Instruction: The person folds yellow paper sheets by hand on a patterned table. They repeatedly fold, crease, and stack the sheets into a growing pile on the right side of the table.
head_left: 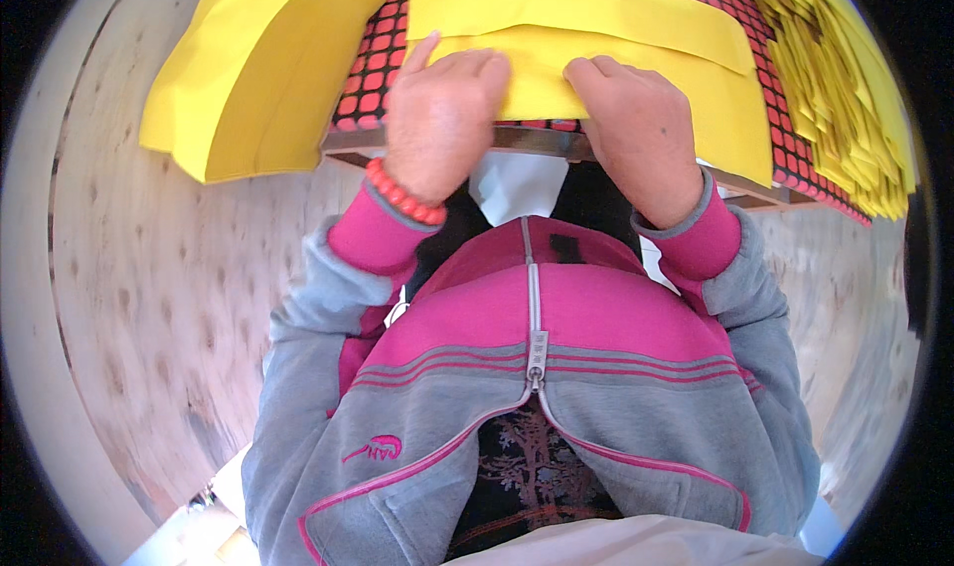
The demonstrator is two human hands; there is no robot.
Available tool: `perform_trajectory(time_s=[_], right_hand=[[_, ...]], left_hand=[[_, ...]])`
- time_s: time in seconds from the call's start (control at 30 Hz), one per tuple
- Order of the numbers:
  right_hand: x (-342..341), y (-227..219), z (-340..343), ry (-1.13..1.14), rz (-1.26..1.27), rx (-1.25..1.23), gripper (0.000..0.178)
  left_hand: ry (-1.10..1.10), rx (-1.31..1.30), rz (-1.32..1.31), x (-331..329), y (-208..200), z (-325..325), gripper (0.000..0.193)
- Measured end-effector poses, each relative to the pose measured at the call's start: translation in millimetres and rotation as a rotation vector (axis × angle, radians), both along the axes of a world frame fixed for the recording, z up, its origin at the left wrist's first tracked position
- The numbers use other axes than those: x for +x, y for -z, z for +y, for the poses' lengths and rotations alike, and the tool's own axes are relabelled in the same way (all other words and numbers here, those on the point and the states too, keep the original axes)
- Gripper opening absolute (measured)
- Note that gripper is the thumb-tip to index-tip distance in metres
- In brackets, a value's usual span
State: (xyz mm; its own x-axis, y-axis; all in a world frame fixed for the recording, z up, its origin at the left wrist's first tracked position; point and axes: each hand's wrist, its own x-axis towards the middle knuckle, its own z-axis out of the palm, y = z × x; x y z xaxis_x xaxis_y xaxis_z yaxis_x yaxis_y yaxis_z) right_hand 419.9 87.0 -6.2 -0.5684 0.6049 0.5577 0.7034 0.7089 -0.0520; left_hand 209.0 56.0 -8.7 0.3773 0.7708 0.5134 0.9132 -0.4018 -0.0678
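From where I stand, the person's two hands are over a yellow cloth (pixel 542 84) that lies flat on the near part of the desk (pixel 532 141), on its red-and-black checked cover (pixel 370 79). The left hand (pixel 444 109) rests on the cloth's left part, fingers bent and one finger lifted outward; the right hand (pixel 639 124) is a little right of the middle, its fingers curled down onto the cloth. The hands are apart, a stretch of yellow showing between them. Whether either is pinching the cloth or merely pressing it I cannot tell — the fingertips are hidden. Beyond the fingers, a yellow flap (pixel 581 9) runs along the cloth's far side; the cloth's right part reaches well past the right hand. To the left, a big yellow sheet (pixel 268 79) hangs over the desk's edge, and to the right a pile (pixel 835 89) of yellow pieces lies ruffled at the edges. A red bead bracelet (pixel 402 193) circles the left wrist, just beyond the cuff of a grey and pink jacket (pixel 616 313) — its zip (pixel 536 308) partly done up.
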Motion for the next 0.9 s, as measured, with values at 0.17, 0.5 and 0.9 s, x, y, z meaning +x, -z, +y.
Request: perform_trajectory(time_s=[0.17, 0.5, 0.9], right_hand=[[71, 0, 1, 0.097, -0.010, -0.013, 0.006], [200, -10, 57, -0.065, 0.244, -0.612, 0.025], [199, 24, 96, 0.050, 0.657, -0.630, 0.029]], left_hand=[[0.061, -0.071, -0.127, -21, 5, -2, 0.043], [0.063, -0.510, -0.745, -57, 4, 20, 0.021], [-0.071, -0.319, -1.033, -44, 21, 51, 0.023]])
